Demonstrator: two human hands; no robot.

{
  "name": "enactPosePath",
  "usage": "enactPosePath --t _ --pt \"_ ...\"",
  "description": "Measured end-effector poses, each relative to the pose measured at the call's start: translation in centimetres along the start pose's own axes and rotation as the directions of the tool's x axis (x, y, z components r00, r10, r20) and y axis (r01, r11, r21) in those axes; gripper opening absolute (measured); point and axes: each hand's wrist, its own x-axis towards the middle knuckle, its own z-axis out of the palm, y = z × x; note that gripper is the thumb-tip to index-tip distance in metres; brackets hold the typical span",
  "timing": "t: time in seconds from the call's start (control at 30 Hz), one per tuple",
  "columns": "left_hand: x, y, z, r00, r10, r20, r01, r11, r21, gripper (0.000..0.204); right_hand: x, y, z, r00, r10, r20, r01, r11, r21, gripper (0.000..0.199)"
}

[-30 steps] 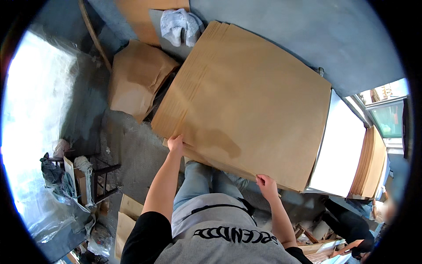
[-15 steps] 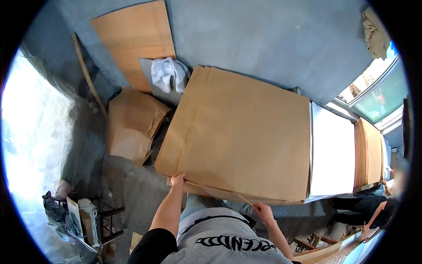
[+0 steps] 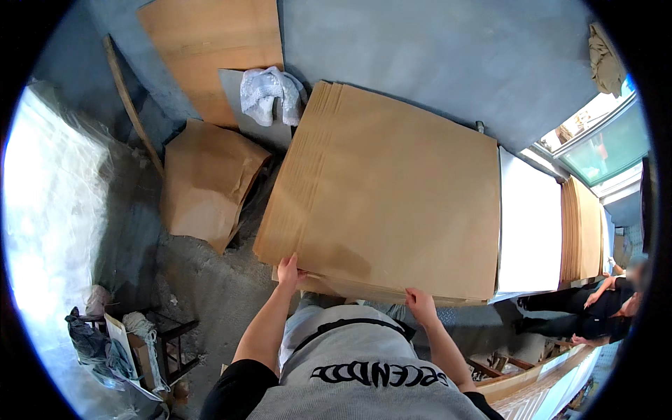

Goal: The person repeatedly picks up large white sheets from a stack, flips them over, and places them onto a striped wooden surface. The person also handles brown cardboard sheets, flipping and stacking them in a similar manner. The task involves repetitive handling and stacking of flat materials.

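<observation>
A broad stack of brown cardboard sheets (image 3: pixel 406 189) lies in front of me, its layers fanned out along the left side. At its near left corner my left hand (image 3: pixel 288 270) is closed on the sheet edge, thumb on top and fingers partly hidden below. Farther right along the same near edge, my right hand (image 3: pixel 420 306) pinches the rim of a sheet. Below the top layers, between my hands, the front edges of lower sheets show. How many sheets each hand grips is hidden.
White sheets (image 3: pixel 530 220) and another brown stack (image 3: pixel 581 227) continue to the right. A person in dark clothes (image 3: pixel 581 308) stands there. Crumpled brown paper (image 3: pixel 206 185), a grey-white cloth (image 3: pixel 269 94) and a leaning board (image 3: pixel 217 52) are at the left. A cluttered stool (image 3: pixel 175 350) stands lower left.
My right hand has gone from holding a thin strip-like edge near the stack to pinching the stack's near edge. My left hand stays at the corner. The person at right has shifted.
</observation>
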Motion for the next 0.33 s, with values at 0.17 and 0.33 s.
enactPosePath --t 0.17,0.33 --pt "2.4 0.1 -1.4 0.982 0.150 0.119 -0.184 0.914 0.363 0.023 5.7 -7.1 -0.8 0.998 -0.023 -0.061 0.006 0.965 -0.264 0.021" --pt "4.0 0.2 -2.4 0.991 0.041 0.129 -0.086 0.929 0.359 0.022 13.6 -14.6 -0.1 0.996 -0.086 0.018 0.087 0.936 -0.341 0.032"
